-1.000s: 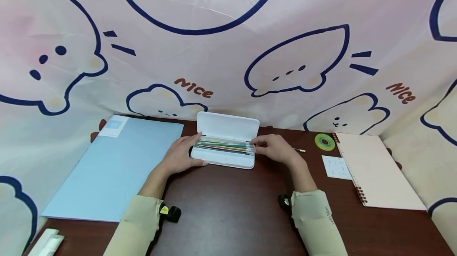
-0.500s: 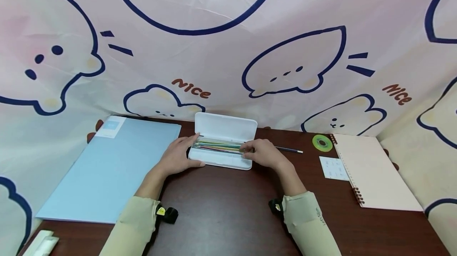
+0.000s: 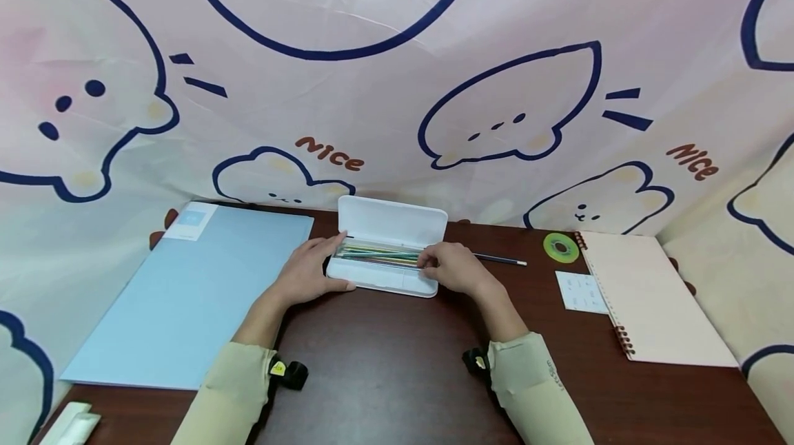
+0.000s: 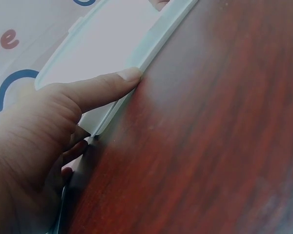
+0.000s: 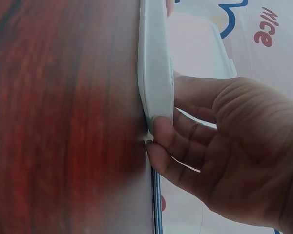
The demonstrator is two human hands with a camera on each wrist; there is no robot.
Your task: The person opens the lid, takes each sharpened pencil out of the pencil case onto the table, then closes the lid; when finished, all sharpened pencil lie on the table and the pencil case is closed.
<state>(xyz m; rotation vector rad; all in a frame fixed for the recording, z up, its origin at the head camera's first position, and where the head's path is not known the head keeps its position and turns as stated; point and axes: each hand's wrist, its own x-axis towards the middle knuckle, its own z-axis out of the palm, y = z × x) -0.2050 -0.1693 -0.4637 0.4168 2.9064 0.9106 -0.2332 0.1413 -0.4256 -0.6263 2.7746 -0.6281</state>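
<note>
A white pencil case (image 3: 391, 283) lies on the table with its lid (image 3: 392, 219) raised at the back. Several thin pencils (image 3: 372, 253) in different colours lie lengthwise inside. At the case's left end, my left hand (image 3: 310, 267) grips it, thumb on the front edge and forefinger near the hinge. My right hand (image 3: 457, 269) reaches in over the right end, thumb and forefinger pinching at the pencils; its fingertips are partly hidden. In the right wrist view, other fingers (image 5: 178, 146) curl against the case's outer end wall. A loose dark pencil (image 3: 501, 260) lies right of that hand.
A large light-blue folder (image 3: 205, 293) lies at left and white packets (image 3: 71, 424) at front left. Towards the right are a green disc-shaped item (image 3: 561, 248), a small white card (image 3: 582, 292) and a spiral notebook (image 3: 664, 300). A printed cloth (image 3: 384, 114) hangs behind.
My right hand has moved left from the case's right end to over the pencils, uncovering more of the loose dark pencil. My left hand keeps its hold on the case.
</note>
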